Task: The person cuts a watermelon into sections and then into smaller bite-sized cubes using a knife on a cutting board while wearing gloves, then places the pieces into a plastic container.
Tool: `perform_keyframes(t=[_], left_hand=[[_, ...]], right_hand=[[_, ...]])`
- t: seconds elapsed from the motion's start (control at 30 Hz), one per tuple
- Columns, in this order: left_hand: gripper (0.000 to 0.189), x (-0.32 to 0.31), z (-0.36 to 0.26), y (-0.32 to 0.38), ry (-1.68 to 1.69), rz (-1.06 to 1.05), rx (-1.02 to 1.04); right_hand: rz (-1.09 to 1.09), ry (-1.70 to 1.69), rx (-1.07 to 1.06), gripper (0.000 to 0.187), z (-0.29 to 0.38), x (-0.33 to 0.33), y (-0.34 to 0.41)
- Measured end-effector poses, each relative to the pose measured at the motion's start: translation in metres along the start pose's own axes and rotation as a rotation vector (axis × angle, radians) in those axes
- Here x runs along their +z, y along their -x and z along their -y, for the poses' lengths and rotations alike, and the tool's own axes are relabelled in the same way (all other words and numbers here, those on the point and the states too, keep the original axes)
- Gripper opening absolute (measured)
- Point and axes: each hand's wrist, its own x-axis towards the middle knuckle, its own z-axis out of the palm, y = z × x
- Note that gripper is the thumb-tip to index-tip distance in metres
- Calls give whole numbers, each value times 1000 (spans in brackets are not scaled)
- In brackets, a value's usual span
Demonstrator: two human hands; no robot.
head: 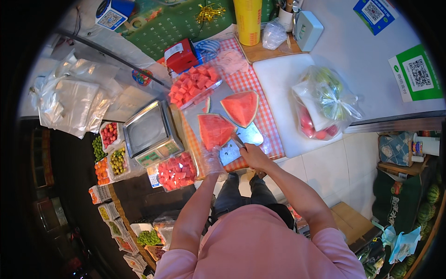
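Observation:
My left hand (213, 163), in a clear plastic glove, rests against the near end of a scored watermelon piece (213, 130); whether its fingers grip the piece is hard to tell. Bare, my right hand (253, 156) is closed on the handle of a knife (238, 140), whose blade points at that piece's right side. A second watermelon wedge (242, 107) lies just beyond, with a thin rind strip (207, 105) to its left. Under them is a metal-coloured board (226, 153). Cubed watermelon fills a clear tray (193, 87) at the back and a covered tray (177, 171) at the near left.
A weighing scale (148, 129) stands left, beside plastic bags (75, 101). On the right, a white cutting board (270, 97) bears a tied bag of fruit (322, 101). A red device (179, 54) and a yellow cylinder (248, 22) stand at the back. Fruit trays (118, 160) sit lower left.

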Motion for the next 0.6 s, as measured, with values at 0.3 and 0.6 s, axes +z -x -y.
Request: perform_keyframes(t=[0.3,0.6], left_hand=[[55,-9,2,1,-2,40,-23],[66,-23,3,-3,155,79,57]], right_hand=[[140,51,14,34,-20,17,6],[356,-422,305,23,-12,10,3]])
